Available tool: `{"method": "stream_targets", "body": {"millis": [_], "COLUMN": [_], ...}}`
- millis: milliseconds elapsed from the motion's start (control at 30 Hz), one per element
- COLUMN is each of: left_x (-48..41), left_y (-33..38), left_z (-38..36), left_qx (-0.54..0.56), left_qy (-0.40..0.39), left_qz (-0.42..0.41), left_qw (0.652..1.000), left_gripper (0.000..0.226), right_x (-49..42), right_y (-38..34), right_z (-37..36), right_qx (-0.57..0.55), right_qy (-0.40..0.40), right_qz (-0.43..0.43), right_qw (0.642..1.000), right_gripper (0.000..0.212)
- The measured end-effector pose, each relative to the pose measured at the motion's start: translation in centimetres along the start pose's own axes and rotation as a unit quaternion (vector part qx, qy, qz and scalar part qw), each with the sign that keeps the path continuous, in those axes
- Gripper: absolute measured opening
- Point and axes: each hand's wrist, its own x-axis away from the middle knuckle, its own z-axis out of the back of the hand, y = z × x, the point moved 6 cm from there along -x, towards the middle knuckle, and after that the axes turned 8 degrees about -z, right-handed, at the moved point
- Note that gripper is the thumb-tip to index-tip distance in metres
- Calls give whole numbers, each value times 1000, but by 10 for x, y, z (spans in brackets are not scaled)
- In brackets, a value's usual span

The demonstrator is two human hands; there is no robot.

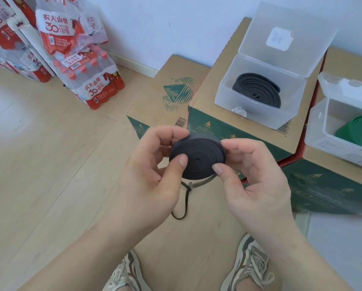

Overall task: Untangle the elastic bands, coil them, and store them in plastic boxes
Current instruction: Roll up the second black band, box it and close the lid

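Both hands hold a black elastic band wound into a flat coil (199, 157) in front of me, above the floor. My left hand (154, 175) pinches its left side, thumb on the face. My right hand (257, 179) grips the right side, thumb near the centre. A loose tail of the band (184, 198) hangs below the coil toward the floor. An open clear plastic box (224, 95) on a cardboard carton holds another coiled black band (257, 89). A second open box (316, 131) at the right edge holds a green band (358, 127).
Two cardboard cartons (169, 89) stand against the white wall, the taller one (209, 85) bearing the boxes. Shrink-wrapped packs of red-capped water bottles (91, 80) are stacked at the back left. Light wood floor lies below; my two shoes (247, 263) show at the bottom.
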Motion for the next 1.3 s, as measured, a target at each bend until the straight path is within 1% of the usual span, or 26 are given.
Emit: {"method": "stream_targets", "body": {"millis": [33,67,133,200,267,333,400,433,567,633,667,700,733,767,833,867,900,933,1000,1067,1100,1167,1200,1267,1300], "left_x": [1,1,1,0,0,1,2,2,4,10,13,17,19,21,25,27,29,30,28,24,21,17,16,16,16], "left_y": [-2,-5,-5,2,11,19,25,27,31,30,29,27,29,33,43,45,44,44,43,40,37,33,31,29,28], "left_z": [-1,-1,-2,-8,-17,-26,-29,-28,-25,-29,-32,-36,-38,-39,-44,-48,-51,-53,-51,-44,-40,-33,-32,-31,-30], "left_qx": [-9,-40,-140,-198,-218,-225,-202,-179,-57,-6,2,-8,-42,-94,-194,-219,-228,-229,-208,-156,-119,-42,-18,-11,-27], "left_qy": [-7,-15,-36,-55,-84,-109,-104,-89,-11,-1,-8,-21,-36,-52,-96,-123,-145,-156,-146,-104,-76,-30,-19,-22,-28], "left_qz": [7,10,-15,-69,-122,-153,-153,-143,-62,-19,-2,6,-8,-44,-139,-169,-182,-183,-173,-150,-129,-83,-66,-42,-37], "left_qw": [1000,999,989,976,965,956,962,969,996,1000,1000,1000,998,993,966,953,945,943,952,971,982,995,997,999,999], "left_gripper": [39,33,28,34,39,41,43,43,44,46,47,47,46,44,44,46,48,49,49,46,45,43,42,41,40], "right_x": [0,-1,-2,-1,1,4,7,10,22,27,29,30,31,31,32,33,34,35,34,29,27,24,23,22,21], "right_y": [0,-1,-2,-1,-3,-7,-11,-13,-17,-20,-21,-23,-23,-23,-20,-19,-19,-20,-21,-19,-19,-21,-22,-23,-25], "right_z": [1,2,5,8,10,14,23,29,45,50,53,54,54,53,49,46,44,43,47,53,54,51,50,49,48], "right_qx": [8,25,65,86,102,109,97,86,27,19,32,56,87,121,174,193,201,196,135,49,27,15,8,8,29], "right_qy": [4,8,14,13,9,16,33,40,42,46,47,46,42,35,13,0,-9,-12,9,33,33,22,23,34,37], "right_qz": [5,18,60,90,107,114,104,93,42,47,58,72,85,96,112,116,119,117,79,18,-1,-11,-9,-3,11], "right_qw": [1000,999,996,992,989,987,989,991,998,998,997,995,992,987,978,974,972,974,988,998,999,1000,1000,999,999], "right_gripper": [46,46,41,36,32,31,34,39,60,61,60,59,59,59,59,58,56,52,47,46,47,51,53,50,47]}}
